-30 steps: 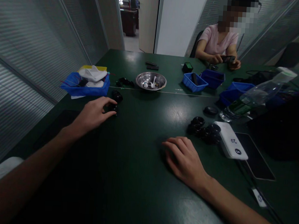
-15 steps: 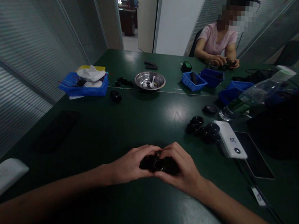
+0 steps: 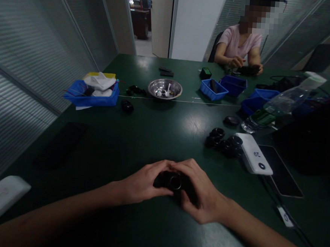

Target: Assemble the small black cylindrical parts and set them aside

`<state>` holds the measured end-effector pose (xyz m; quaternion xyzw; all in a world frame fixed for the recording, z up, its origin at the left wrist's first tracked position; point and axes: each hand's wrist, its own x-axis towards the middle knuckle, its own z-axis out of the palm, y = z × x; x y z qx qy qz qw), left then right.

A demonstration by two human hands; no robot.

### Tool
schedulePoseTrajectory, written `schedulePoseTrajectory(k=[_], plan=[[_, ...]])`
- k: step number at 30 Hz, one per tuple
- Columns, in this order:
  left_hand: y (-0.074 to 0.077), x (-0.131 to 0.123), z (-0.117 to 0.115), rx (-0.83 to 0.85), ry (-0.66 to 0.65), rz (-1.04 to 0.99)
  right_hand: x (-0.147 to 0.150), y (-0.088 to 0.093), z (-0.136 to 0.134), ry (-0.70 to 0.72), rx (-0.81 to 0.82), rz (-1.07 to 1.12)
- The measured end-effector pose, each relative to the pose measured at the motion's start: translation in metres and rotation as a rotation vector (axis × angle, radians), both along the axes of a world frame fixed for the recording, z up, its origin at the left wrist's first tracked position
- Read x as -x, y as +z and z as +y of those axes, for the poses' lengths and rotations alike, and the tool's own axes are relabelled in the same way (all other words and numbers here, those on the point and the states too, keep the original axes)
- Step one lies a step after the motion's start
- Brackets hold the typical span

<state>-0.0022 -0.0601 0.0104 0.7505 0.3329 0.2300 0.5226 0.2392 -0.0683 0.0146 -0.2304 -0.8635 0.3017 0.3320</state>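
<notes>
My left hand (image 3: 142, 182) and my right hand (image 3: 202, 195) meet low in the middle of the dark green table (image 3: 141, 133). Both are curled around a small black round part (image 3: 173, 181) with a ring-shaped opening facing me. The fingertips of the two hands touch above it. Much of the part is hidden by my fingers.
A pile of black rings (image 3: 223, 140) lies to the right beside a white box (image 3: 253, 154) and a phone (image 3: 282, 171). Farther off are a steel bowl (image 3: 164, 88), blue bins (image 3: 90, 95) (image 3: 214, 90), a plastic bottle (image 3: 279, 105), a black piece (image 3: 127, 105). A person (image 3: 241, 46) sits opposite.
My left hand picked a black part from the left and came to the middle, where both hands closed on it. In the last half second my right hand turned slightly over it.
</notes>
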Motion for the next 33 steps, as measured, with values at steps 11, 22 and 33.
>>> schedulePoseTrajectory(k=[11, 22, 33], plan=[[-0.0057, 0.0017, -0.0008, 0.014, 0.017, 0.012, -0.0011, -0.0049, 0.0022, 0.079, -0.019, -0.060], [-0.0064, 0.0014, 0.0009, 0.048, 0.018, 0.021, -0.0011, -0.0078, 0.0008, 0.082, -0.004, -0.079], [-0.0018, 0.0007, 0.0016, 0.033, 0.018, 0.040, -0.0011, -0.0081, 0.0002, 0.047, 0.011, -0.158]])
